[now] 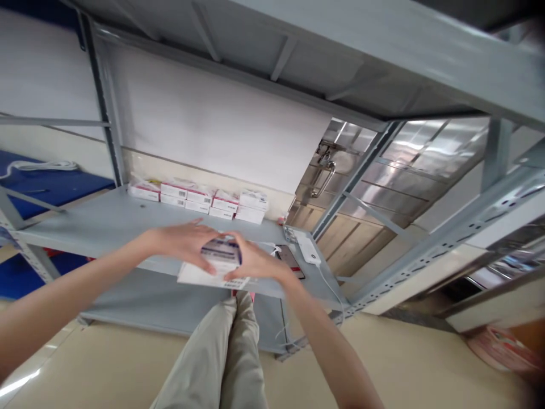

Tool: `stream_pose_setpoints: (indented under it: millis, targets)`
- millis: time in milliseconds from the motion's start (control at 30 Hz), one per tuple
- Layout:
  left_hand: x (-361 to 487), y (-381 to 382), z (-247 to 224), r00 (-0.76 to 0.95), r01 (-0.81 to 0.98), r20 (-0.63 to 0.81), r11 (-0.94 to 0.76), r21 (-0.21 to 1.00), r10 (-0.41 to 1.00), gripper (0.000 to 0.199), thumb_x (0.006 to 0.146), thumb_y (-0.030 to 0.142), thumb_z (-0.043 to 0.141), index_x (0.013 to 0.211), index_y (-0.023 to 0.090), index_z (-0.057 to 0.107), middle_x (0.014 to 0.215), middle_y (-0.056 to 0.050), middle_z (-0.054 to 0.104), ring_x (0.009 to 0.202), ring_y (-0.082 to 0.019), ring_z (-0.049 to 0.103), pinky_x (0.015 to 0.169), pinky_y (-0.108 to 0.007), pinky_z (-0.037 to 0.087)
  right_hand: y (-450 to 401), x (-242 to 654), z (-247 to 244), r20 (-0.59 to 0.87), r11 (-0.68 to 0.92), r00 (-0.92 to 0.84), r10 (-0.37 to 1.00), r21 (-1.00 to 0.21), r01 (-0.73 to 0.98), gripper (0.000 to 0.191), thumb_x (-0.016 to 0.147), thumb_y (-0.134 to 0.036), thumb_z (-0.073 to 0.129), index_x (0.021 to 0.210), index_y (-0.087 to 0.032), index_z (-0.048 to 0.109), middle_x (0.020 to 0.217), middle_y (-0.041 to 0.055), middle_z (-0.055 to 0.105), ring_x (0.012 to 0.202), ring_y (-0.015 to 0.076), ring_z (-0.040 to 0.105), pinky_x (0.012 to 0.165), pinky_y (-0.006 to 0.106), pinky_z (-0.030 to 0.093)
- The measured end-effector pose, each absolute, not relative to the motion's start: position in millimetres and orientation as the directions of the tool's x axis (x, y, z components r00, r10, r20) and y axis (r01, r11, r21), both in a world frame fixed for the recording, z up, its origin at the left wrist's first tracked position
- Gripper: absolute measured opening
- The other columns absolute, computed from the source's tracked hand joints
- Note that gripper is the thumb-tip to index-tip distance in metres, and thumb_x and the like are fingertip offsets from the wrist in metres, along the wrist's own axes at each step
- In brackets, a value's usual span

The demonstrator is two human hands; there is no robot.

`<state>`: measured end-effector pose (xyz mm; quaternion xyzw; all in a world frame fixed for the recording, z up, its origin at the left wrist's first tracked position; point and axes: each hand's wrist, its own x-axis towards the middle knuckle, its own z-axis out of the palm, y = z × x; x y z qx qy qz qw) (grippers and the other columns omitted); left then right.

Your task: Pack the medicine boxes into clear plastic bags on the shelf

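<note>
A white carton with a purple-printed top [222, 255] is between my two hands, just over the front edge of the grey shelf. My left hand [187, 245] curves around its left side, with the thumb in front. Around the right side bends my right hand [255, 261], its thumb close to the left one. Beneath my fingers, a white face with small printing [193, 275] sticks out to the left; whether it belongs to the same carton or a second one, I cannot tell. The fingertips behind the carton are partly hidden.
Stacked white and pink boxes [198, 197] line the back of the shelf [106, 218]. To the right lie a dark flat device [292, 262] and a white power strip [307, 249] with a cable. A metal upright [426, 250] stands right; another shelf board [166, 301] is below.
</note>
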<state>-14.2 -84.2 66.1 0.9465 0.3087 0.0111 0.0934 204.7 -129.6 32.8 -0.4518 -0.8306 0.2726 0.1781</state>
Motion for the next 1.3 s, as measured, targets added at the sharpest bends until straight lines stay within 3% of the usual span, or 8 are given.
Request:
stream_pose_setpoints:
  millis: [100, 200, 500, 767, 1000, 1067, 1167, 1300]
  targets:
    - [-0.7, -61.8, 79.9, 0.799, 0.584, -0.046, -0.756, 0.295, 0.599, 0.093, 0.065, 0.060, 0.066, 0.143, 0.022, 0.033, 0.139, -0.009, 0.050, 0.123, -0.028, 0.048, 0.098, -0.030, 0.034, -104.2, 234.9, 39.1, 0.151, 0.453, -0.465, 0.872, -0.610, 0.651, 0.103, 0.055, -0.042, 0.084, 0.139, -0.025, 0.027, 0.140, 0.0126, 0.042, 0.125, 0.0285, 0.045, 0.101, 0.041, 0.039]
    - [12.1, -37.9, 72.9, 0.798, 0.554, 0.029, -0.752, 0.356, 0.602, 0.092, 0.064, 0.051, 0.069, 0.143, 0.020, 0.032, 0.141, -0.010, 0.047, 0.124, -0.029, 0.046, 0.095, -0.027, 0.036, -78.7, 254.5, 33.5, 0.192, 0.470, -0.456, 0.869, -0.605, 0.642, 0.103, 0.056, -0.039, 0.084, 0.140, -0.025, 0.026, 0.143, 0.0121, 0.039, 0.129, 0.0268, 0.042, 0.105, 0.040, 0.035]
    - [42.2, 0.0, 32.2, 0.796, 0.508, 0.102, -0.751, 0.421, 0.596, 0.096, 0.055, 0.038, 0.078, 0.138, 0.017, 0.035, 0.136, -0.015, 0.050, 0.120, -0.031, 0.049, 0.095, -0.031, 0.039, -29.2, 264.5, -4.8, 0.008, 0.468, -0.493, 0.870, -0.331, 0.820, 0.122, 0.044, -0.030, 0.088, 0.147, -0.013, 0.023, 0.146, 0.0244, 0.036, 0.132, 0.0359, 0.037, 0.107, 0.047, 0.032]
    - [65.2, -14.0, 23.4, 0.823, 0.505, 0.066, -0.780, 0.369, 0.564, 0.094, 0.055, 0.037, 0.078, 0.138, 0.019, 0.036, 0.120, -0.013, 0.058, 0.108, -0.032, 0.055, 0.081, -0.032, 0.044, -43.5, 265.3, -20.4, 0.007, 0.395, -0.511, 0.859, -0.643, 0.656, 0.111, 0.055, -0.039, 0.083, 0.146, -0.016, 0.024, 0.141, 0.0177, 0.043, 0.124, 0.0282, 0.048, 0.103, 0.043, 0.039]
    - [36.3, -16.8, -23.3, 0.690, 0.560, 0.232, -0.710, 0.428, 0.685, 0.118, 0.059, 0.063, 0.073, 0.150, 0.022, 0.010, 0.145, -0.020, 0.035, 0.133, -0.038, 0.031, 0.106, -0.049, 0.025, -52.1, 277.6, -34.1, 0.121, 0.360, -0.378, 0.918, -0.657, 0.662, 0.097, 0.053, -0.029, 0.081, 0.139, -0.017, 0.037, 0.138, 0.0152, 0.048, 0.125, 0.0295, 0.048, 0.107, 0.047, 0.036]
    - [28.7, -17.2, -50.8, 0.581, 0.597, 0.211, -0.588, 0.545, 0.786, 0.109, 0.065, 0.061, 0.069, 0.149, 0.019, 0.014, 0.135, -0.020, 0.045, 0.125, -0.036, 0.041, 0.101, -0.047, 0.033, -49.5, 285.1, -38.8, 0.136, 0.344, -0.349, 0.927, -0.682, 0.646, 0.097, 0.055, -0.028, 0.080, 0.140, -0.018, 0.036, 0.140, 0.0151, 0.047, 0.126, 0.0301, 0.047, 0.108, 0.048, 0.036]
    - [30.0, -16.1, -87.4, 0.421, 0.588, 0.140, -0.387, 0.710, 0.896, 0.064, 0.075, 0.046, 0.064, 0.129, 0.019, 0.044, 0.107, -0.010, 0.061, 0.099, -0.025, 0.057, 0.086, -0.035, 0.043, -45.9, 290.2, -45.9, 0.166, 0.338, -0.310, 0.936, -0.666, 0.665, 0.097, 0.054, -0.027, 0.080, 0.140, -0.017, 0.036, 0.140, 0.0165, 0.046, 0.126, 0.0311, 0.047, 0.107, 0.048, 0.036]
    - [43.0, -7.9, -102.7, 0.193, 0.541, 0.090, -0.183, 0.821, 0.977, 0.018, 0.075, 0.026, 0.055, 0.091, 0.018, 0.055, 0.080, -0.002, 0.059, 0.079, -0.019, 0.057, 0.073, -0.030, 0.042, -51.0, 287.0, -49.3, 0.171, 0.315, -0.266, 0.949, -0.575, 0.755, 0.098, 0.056, -0.033, 0.080, 0.141, -0.018, 0.032, 0.140, 0.0164, 0.047, 0.128, 0.0324, 0.046, 0.111, 0.054, 0.026]
